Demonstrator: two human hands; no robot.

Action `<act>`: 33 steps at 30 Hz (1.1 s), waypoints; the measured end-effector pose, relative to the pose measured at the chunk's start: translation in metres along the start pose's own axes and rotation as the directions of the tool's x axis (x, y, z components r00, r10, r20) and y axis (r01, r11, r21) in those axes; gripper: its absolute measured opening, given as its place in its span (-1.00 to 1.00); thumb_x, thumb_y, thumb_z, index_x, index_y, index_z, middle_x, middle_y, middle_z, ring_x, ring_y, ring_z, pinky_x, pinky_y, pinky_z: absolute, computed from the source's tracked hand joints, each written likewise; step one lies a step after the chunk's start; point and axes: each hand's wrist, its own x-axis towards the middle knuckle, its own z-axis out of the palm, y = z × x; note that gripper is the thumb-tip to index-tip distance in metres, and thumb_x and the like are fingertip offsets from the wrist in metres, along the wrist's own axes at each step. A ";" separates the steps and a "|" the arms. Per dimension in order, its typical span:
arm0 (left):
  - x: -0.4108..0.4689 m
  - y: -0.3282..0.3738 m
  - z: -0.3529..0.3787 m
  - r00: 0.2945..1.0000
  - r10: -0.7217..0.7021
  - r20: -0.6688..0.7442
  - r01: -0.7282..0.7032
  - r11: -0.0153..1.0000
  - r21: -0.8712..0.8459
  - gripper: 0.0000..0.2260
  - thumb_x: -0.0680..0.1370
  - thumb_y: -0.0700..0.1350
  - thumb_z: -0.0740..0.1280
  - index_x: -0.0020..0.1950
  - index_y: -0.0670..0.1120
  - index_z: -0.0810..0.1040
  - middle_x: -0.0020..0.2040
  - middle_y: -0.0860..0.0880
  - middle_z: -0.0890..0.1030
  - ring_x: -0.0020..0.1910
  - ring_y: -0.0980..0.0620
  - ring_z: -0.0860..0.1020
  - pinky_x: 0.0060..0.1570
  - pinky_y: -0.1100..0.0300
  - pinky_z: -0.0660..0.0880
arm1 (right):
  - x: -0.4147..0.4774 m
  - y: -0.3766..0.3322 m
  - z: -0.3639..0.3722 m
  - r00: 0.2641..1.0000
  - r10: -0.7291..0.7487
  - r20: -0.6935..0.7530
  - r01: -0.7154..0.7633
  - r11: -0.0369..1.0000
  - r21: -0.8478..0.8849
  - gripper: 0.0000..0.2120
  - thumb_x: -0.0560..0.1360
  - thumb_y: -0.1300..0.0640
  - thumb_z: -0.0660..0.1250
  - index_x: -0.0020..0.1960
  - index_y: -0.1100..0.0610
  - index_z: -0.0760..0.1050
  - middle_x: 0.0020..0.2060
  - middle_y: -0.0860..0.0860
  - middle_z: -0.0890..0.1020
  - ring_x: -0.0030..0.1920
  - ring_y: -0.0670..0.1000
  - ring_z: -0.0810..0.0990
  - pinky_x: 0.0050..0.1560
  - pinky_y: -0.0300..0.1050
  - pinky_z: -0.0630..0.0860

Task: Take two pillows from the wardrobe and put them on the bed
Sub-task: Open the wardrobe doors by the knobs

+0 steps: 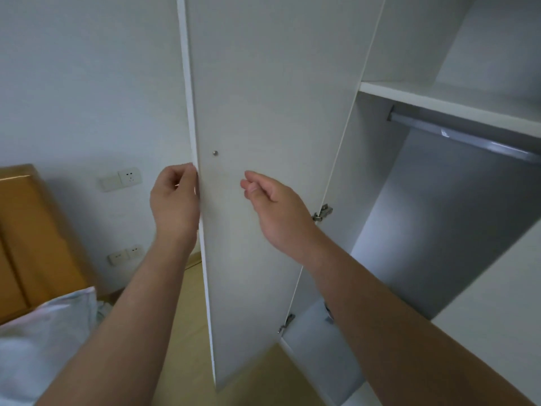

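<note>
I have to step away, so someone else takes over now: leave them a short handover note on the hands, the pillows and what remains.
Left hand: gripping the free edge of the open wardrobe door.
Right hand: loosely curled in front of the door's inner face, holding nothing.
Wardrobe: open; shelf and hanging rail look bare, no pillows in view inside.
Bed: lower left, with white bedding on it; whether that includes a pillow is unclear.
Left: find both pillows and check the bed.

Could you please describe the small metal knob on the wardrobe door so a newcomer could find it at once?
Find the open white wardrobe door at centre. The knob sits near its left edge, just above the left hand. It is the only round silver stud on the bare panel.
</note>
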 end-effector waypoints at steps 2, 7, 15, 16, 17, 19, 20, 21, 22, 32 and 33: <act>-0.003 -0.004 0.003 0.997 0.053 -0.047 -0.050 0.997 0.063 -0.84 0.54 -0.10 0.32 0.07 0.06 0.63 -0.04 0.16 0.64 -0.25 0.26 0.54 -0.12 0.30 0.52 | 0.001 0.006 -0.008 1.000 0.009 -0.025 -0.009 1.000 0.004 -0.43 0.60 -0.09 0.09 0.52 0.16 0.40 0.43 0.06 0.55 0.43 0.02 0.50 0.48 0.09 0.38; -0.038 -0.010 0.030 0.951 0.288 -0.110 -0.265 0.946 0.186 -0.59 0.45 -0.22 0.34 0.28 -0.09 0.38 0.25 -0.03 0.38 -0.27 0.23 0.44 -0.07 0.27 0.47 | -0.005 0.024 -0.046 0.981 0.087 -0.175 -0.083 0.996 0.031 -0.44 0.55 -0.12 0.15 0.48 0.09 0.46 0.35 0.01 0.61 0.35 -0.05 0.57 0.43 0.06 0.44; -0.119 -0.026 0.133 0.819 0.419 0.392 -0.482 0.873 0.074 -0.70 0.43 -0.35 0.37 0.04 -0.05 0.44 -0.01 0.06 0.45 -0.17 0.12 0.48 -0.20 0.39 0.36 | -0.044 0.077 -0.160 0.695 0.270 -0.667 -0.286 0.954 0.087 -0.81 0.61 0.15 0.26 0.19 0.01 0.55 -0.27 -0.13 0.60 -0.37 -0.24 0.55 -0.31 -0.39 0.45; -0.128 -0.029 0.148 0.808 0.360 0.467 -0.435 0.898 0.060 -0.71 0.44 -0.33 0.38 0.02 -0.01 0.45 -0.08 0.08 0.48 -0.22 0.18 0.48 -0.24 0.42 0.36 | -0.052 0.083 -0.174 0.642 0.278 -0.715 -0.312 0.946 0.088 -0.80 0.62 0.15 0.26 0.20 0.02 0.54 -0.29 -0.13 0.57 -0.38 -0.20 0.53 -0.27 -0.29 0.48; -0.137 -0.032 0.164 0.782 0.319 0.536 -0.404 0.914 0.045 -0.73 0.46 -0.32 0.38 0.00 0.02 0.47 -0.14 0.08 0.49 -0.26 0.20 0.47 -0.26 0.44 0.34 | -0.062 0.090 -0.189 0.588 0.286 -0.756 -0.331 0.939 0.098 -0.79 0.62 0.16 0.25 0.23 0.03 0.52 -0.30 -0.12 0.55 -0.39 -0.19 0.51 -0.27 -0.24 0.48; -0.158 -0.035 0.196 0.690 0.281 0.667 -0.378 0.926 0.001 -0.74 0.47 -0.30 0.37 -0.04 0.07 0.49 -0.18 0.10 0.52 -0.31 0.20 0.47 -0.25 0.43 0.34 | -0.086 0.099 -0.217 0.470 0.304 -0.829 -0.368 0.921 0.129 -0.76 0.63 0.18 0.23 0.28 0.06 0.47 -0.31 -0.08 0.51 -0.45 -0.23 0.48 -0.38 -0.33 0.42; -0.163 -0.035 0.204 0.645 0.266 0.717 -0.369 0.929 -0.012 -0.72 0.47 -0.29 0.36 -0.05 0.11 0.49 -0.17 0.12 0.54 -0.31 0.19 0.48 -0.24 0.40 0.36 | -0.093 0.101 -0.224 0.430 0.307 -0.849 -0.376 0.916 0.141 -0.76 0.63 0.18 0.23 0.30 0.08 0.45 -0.28 -0.07 0.50 -0.44 -0.24 0.48 -0.38 -0.33 0.42; -0.176 -0.034 0.220 0.573 0.255 0.778 -0.351 0.935 -0.049 -0.70 0.48 -0.28 0.36 -0.06 0.15 0.49 -0.14 0.13 0.56 -0.30 0.18 0.50 -0.22 0.37 0.39 | -0.106 0.103 -0.237 0.369 0.289 -0.884 -0.390 0.911 0.135 -0.74 0.63 0.17 0.24 0.32 0.09 0.42 -0.22 -0.05 0.52 -0.37 -0.24 0.53 -0.32 -0.28 0.47; -0.184 -0.035 0.231 0.514 0.247 0.821 -0.336 0.939 -0.072 -0.70 0.49 -0.27 0.36 -0.05 0.16 0.50 -0.10 0.13 0.57 -0.27 0.18 0.52 -0.20 0.34 0.41 | -0.114 0.105 -0.244 0.339 0.268 -0.902 -0.404 0.907 0.118 -0.71 0.63 0.14 0.26 0.34 0.07 0.40 -0.11 -0.01 0.54 -0.23 -0.16 0.59 -0.19 -0.16 0.54; -0.240 -0.033 0.318 0.215 0.200 0.956 -0.223 0.963 -0.151 -0.74 0.63 -0.11 0.26 0.32 0.01 0.52 0.21 0.15 0.59 0.09 0.25 0.56 -0.02 0.41 0.43 | -0.144 0.092 -0.287 0.548 0.254 -0.797 -0.583 0.799 -0.147 -0.62 0.70 0.17 0.13 0.51 0.07 0.33 0.36 -0.01 0.52 0.24 -0.04 0.52 0.12 -0.38 0.34; -0.243 -0.032 0.323 0.203 0.209 0.957 -0.212 0.963 -0.165 -0.72 0.64 -0.09 0.25 0.34 0.01 0.51 0.24 0.14 0.58 0.11 0.24 0.56 0.00 0.41 0.42 | -0.144 0.090 -0.289 0.548 0.262 -0.794 -0.600 0.785 -0.155 -0.64 0.71 0.16 0.12 0.49 0.08 0.35 0.33 -0.02 0.54 0.20 -0.04 0.54 0.05 -0.37 0.33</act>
